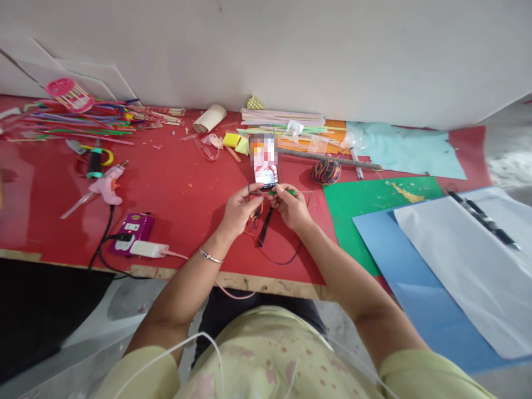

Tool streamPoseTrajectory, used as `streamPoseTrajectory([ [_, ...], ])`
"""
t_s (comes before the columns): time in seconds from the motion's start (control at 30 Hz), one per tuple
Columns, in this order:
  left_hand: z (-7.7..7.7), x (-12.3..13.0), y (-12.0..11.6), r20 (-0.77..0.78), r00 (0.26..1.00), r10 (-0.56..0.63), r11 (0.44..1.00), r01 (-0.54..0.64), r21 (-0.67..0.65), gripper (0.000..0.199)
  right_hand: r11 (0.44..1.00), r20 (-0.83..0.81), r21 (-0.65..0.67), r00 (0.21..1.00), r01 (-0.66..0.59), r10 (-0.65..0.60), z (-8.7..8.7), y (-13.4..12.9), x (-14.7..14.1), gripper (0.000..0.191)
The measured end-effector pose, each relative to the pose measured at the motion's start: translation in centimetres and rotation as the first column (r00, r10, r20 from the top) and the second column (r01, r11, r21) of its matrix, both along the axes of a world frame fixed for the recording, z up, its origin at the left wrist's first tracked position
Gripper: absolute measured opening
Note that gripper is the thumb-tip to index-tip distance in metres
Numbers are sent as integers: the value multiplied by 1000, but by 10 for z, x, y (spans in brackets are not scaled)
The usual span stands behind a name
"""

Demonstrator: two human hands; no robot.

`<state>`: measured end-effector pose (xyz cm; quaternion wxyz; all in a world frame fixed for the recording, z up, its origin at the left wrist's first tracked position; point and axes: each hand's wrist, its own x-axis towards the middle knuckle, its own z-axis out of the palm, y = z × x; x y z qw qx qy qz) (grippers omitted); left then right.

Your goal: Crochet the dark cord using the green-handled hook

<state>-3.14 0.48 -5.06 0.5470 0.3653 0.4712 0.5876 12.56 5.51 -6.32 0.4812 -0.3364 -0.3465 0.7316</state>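
My left hand (238, 211) is closed in a pinch on multicoloured yarn (256, 217), and a dark strand passes by its index finger. In my right hand (291, 207), closed just beside it, is a crochet hook (286, 192) with a green handle; a thin metal end points right. What lies between the fingertips is too small to make out. Right behind my hands a phone (265, 172) stands tilted with its screen lit, partly blurred. The yarn ball (326, 172) rests to the right, and a black strip (265, 228) lies below my fingers.
On the red table (183, 183) stand a pink glue gun (108, 185), scissors (107, 157) and a purple power socket (132, 230) with cables at left. Pipe cleaners (83, 123) and a cardboard tube (210, 118) are behind. A stick (328, 157), green sheet (369, 208) and blue folder (415, 282) lie right.
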Motion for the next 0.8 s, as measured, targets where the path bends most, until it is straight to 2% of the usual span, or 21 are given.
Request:
streamPoseTrajectory([
  [0.27,1,1,0,50,999,-19,1000,19,11,43,1000,-1,-5,1000,-3,3,3,-1,0,37],
  [0.47,6,0,-1,32,999,-14,998,16,-59,50,1000,18,14,1000,-5,5,0,0,0,39],
  [0.8,9,0,0,55,998,-30,994,35,-103,59,1000,-3,15,1000,-8,8,-3,1,1,38],
])
